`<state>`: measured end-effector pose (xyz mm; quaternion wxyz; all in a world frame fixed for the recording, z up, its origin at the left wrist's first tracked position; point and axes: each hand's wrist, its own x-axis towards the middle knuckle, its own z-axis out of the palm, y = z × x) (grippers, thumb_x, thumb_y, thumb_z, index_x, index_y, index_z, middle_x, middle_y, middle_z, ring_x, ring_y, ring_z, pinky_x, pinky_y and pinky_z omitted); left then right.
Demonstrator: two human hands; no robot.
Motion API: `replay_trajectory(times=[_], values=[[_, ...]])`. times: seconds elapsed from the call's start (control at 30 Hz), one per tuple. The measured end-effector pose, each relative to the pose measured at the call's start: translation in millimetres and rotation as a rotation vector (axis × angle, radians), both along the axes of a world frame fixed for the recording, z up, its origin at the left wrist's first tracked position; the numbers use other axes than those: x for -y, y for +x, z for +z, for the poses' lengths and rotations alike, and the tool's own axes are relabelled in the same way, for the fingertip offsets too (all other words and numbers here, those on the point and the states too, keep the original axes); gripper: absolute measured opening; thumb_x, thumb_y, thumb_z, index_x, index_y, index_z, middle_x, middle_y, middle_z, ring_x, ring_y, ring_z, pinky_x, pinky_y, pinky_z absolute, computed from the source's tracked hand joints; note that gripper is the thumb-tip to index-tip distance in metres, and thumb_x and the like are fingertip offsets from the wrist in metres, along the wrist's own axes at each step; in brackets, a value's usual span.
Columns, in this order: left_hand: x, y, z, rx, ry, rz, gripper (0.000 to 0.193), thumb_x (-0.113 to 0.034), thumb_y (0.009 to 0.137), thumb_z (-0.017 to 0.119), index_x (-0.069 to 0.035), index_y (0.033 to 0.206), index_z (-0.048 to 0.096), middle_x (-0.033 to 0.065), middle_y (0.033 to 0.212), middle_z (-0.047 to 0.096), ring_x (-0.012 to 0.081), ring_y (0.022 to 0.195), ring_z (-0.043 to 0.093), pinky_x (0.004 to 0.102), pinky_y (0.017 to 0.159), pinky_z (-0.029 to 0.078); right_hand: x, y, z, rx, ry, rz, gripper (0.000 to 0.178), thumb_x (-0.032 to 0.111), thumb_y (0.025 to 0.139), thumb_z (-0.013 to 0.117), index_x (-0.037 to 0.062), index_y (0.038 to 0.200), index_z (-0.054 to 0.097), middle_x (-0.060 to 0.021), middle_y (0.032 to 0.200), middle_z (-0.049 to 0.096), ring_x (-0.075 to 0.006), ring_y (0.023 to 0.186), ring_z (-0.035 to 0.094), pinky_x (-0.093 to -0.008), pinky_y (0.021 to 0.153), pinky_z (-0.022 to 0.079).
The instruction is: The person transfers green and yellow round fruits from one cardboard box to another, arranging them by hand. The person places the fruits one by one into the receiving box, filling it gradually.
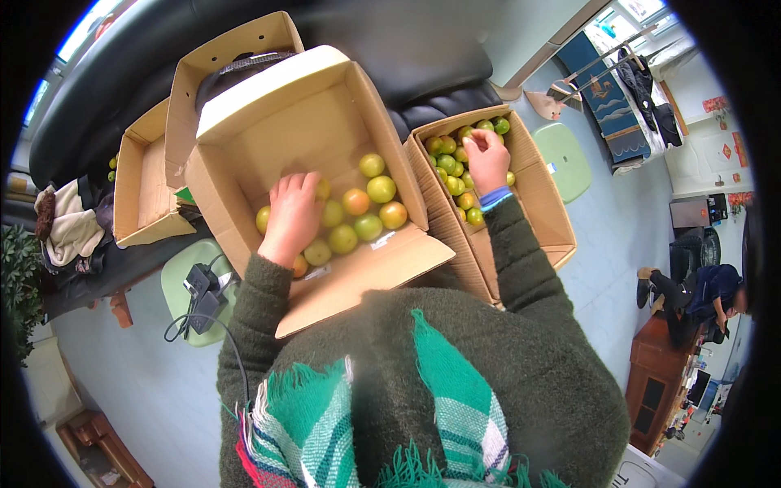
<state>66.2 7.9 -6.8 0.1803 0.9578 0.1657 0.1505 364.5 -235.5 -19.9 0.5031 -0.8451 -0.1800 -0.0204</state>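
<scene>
Inside the big box (285,114), the left hand (294,213) lies back-up among green and orange tomatoes (381,190), covering some; its palm is hidden, so I cannot tell whether it grips one. Just right of the big box, the right hand (490,167) bends its fingers toward its thumb over the tomatoes in a narrower box (547,215); whether they pinch one is unclear. Behind the big box, another box (183,89) is partly hidden, its dark contents hard to identify.
</scene>
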Motion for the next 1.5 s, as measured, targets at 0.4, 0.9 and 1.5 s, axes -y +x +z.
replay_trajectory(times=[0.4, 0.9, 1.5], values=[[-6.4, 2.3, 0.6, -0.061, 0.012, -0.026, 0.043, -0.012, 0.087, 0.077, -0.007, 0.127, 0.062, 0.0169, 0.118, 0.068, 0.0412, 0.121, 0.059, 0.0559, 0.108, 0.044, -9.2, 69.7, -69.5, 0.086, -0.827, -0.112, 0.065, 0.05, 0.09, 0.079, 0.0117, 0.139, 0.058, -0.0257, 0.114, 0.077, -0.0453, 0.108, 0.073, -0.056, 0.094, 0.057], [-2.8, 10.0, 6.7, -0.155, -0.002, 0.044, 0.045, -0.016, 0.089, 0.08, -0.006, 0.128, 0.061, 0.0167, 0.124, 0.068, 0.0394, 0.124, 0.059, 0.0542, 0.104, 0.046, -1.6, 0.7, -7.7, -0.07, 0.319, 0.138, 0.042, 0.003, 0.094, 0.082, 0.0015, 0.128, 0.059, -0.0074, 0.106, 0.074, -0.0105, 0.1, 0.071, -0.0259, 0.087, 0.057], [7.1, 38.4, 57.5, 0.276, -0.514, -0.087, 0.048, -0.013, 0.089, 0.082, 0.0, 0.131, 0.062, 0.0157, 0.118, 0.069, 0.0243, 0.101, 0.073, 0.0368, 0.088, 0.06, -89.1, -105.8, 67.1, 0.572, 0.144, 0.906, 0.043, 0.005, 0.08, 0.083, 0.0041, 0.12, 0.068, -0.0161, 0.108, 0.073, -0.0381, 0.098, 0.071, -0.0453, 0.087, 0.059]])
